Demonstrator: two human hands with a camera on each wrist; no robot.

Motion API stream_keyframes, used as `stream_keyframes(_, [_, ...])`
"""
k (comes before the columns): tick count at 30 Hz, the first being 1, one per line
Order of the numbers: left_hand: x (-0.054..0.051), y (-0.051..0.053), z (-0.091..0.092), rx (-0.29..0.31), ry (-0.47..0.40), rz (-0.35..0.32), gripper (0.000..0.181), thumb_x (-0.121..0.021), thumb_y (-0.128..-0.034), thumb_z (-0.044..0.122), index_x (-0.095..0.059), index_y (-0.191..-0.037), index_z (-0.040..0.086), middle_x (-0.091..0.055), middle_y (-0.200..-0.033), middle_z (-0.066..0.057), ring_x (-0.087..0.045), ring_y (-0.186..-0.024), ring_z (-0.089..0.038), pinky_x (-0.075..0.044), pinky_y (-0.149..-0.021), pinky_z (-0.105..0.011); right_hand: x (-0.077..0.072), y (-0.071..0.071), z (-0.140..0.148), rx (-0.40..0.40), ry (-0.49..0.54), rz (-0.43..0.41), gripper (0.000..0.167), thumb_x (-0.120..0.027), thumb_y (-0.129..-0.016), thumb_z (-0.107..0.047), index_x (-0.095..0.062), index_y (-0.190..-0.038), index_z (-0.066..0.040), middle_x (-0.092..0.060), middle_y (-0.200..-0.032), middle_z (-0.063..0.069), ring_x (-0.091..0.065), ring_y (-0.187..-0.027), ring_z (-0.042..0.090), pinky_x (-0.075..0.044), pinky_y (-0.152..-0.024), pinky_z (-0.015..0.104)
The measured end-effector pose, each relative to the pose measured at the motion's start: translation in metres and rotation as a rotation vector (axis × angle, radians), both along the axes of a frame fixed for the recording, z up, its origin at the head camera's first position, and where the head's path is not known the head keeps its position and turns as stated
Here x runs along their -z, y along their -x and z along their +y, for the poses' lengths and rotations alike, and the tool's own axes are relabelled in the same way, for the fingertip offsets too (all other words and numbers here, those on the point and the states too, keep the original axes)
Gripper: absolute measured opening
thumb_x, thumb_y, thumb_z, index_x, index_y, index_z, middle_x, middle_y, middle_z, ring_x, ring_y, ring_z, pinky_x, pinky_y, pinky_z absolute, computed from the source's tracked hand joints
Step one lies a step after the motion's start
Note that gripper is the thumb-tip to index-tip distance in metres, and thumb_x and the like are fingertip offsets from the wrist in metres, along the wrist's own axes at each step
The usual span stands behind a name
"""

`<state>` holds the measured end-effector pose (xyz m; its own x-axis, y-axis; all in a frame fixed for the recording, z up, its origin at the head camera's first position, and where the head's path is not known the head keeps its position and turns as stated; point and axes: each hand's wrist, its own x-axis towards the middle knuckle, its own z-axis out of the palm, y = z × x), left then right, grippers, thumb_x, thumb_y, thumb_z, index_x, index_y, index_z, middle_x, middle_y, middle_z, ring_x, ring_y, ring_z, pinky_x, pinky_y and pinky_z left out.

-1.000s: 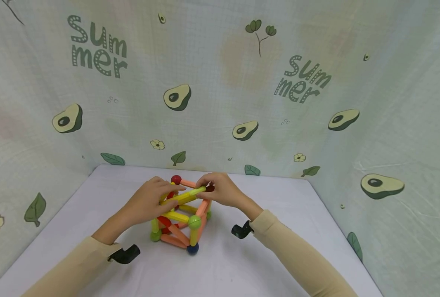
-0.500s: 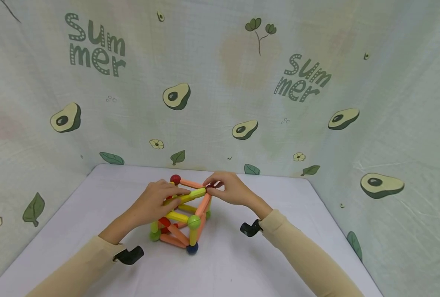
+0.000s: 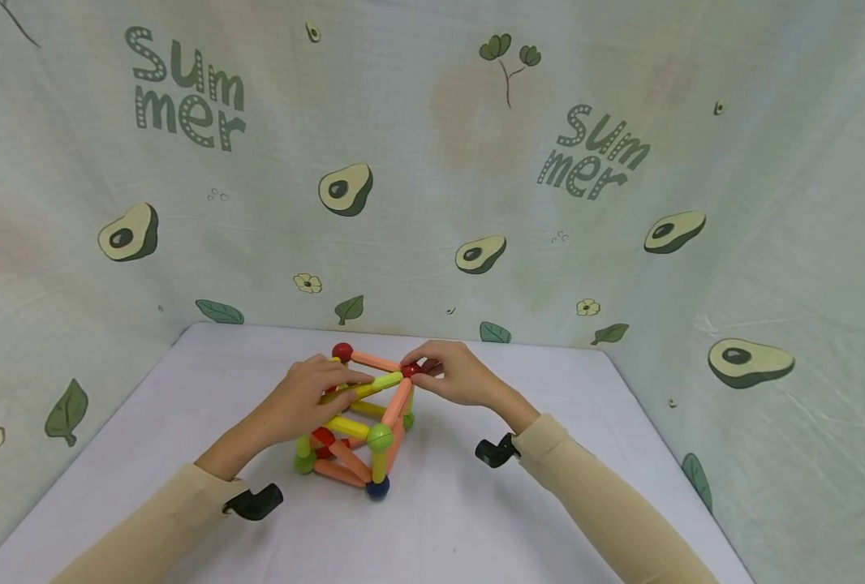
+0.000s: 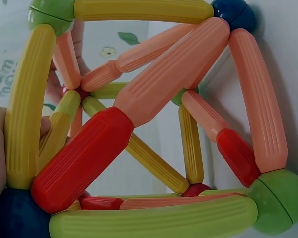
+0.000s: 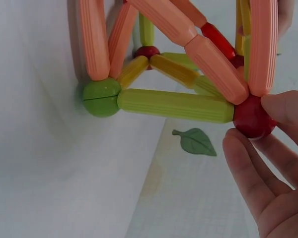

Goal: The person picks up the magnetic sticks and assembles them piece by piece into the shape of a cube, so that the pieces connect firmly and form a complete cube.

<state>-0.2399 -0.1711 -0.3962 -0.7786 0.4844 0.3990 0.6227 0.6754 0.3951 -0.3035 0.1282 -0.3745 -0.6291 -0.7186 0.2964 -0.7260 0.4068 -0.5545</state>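
A cube-like frame of ribbed toy rods and balls, with a green ball (image 3: 380, 438) and a dark blue ball (image 3: 377, 487) on its near side, stands on the white table. My left hand (image 3: 308, 399) lies over its top left and grips a yellow and lime rod (image 3: 385, 381) between thumb and fingers. At the rod's far end, my right hand (image 3: 465, 375) pinches a red ball (image 5: 254, 116). Salmon rods and a lime rod (image 5: 176, 105) meet that ball in the right wrist view. The left hand's palm hides part of the frame.
Another red ball (image 3: 342, 352) tops the frame's back left corner, joined by a salmon rod (image 3: 376, 360). A printed cloth (image 3: 418, 162) hangs behind the white tabletop (image 3: 549, 503). Black wrist cameras (image 3: 497, 451) sit at both sleeves.
My right hand has shifted slightly right, its fingertips moving from around the lime rod end onto the red ball, which shows more plainly. The left hand keeps its hold, moved slightly right.
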Motion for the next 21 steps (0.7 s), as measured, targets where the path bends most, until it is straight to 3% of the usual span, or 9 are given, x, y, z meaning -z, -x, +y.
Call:
stream_keyframes(12, [0.0, -0.001, 0.011, -0.033, -0.044, 0.005, 0.028, -0.076, -0.0992, 0.018, -0.079, -0.126, 0.022, -0.074, -0.099, 0.01, -0.056, -0.093, -0.025, -0.034, -0.075, -0.041, -0.001, 0.003, 0.003, 0.02, -0.011, 0.017, 0.027, -0.072, -0.101, -0.006, -0.073, -0.129, -0.006, -0.075, -0.121, 0.005, -0.075, -0.104, 0.023, -0.061, -0.092, 0.033])
stream_keyframes(21, [0.001, 0.0, 0.018, -0.072, -0.042, -0.026, 0.031, -0.075, -0.1011, 0.025, -0.076, -0.132, 0.023, -0.075, -0.109, 0.006, -0.055, -0.104, -0.021, -0.042, -0.085, -0.047, 0.003, 0.005, 0.016, 0.11, -0.063, 0.006, 0.036, -0.07, -0.104, -0.011, -0.068, -0.139, -0.01, -0.071, -0.135, 0.005, -0.072, -0.114, 0.025, -0.06, -0.095, 0.036])
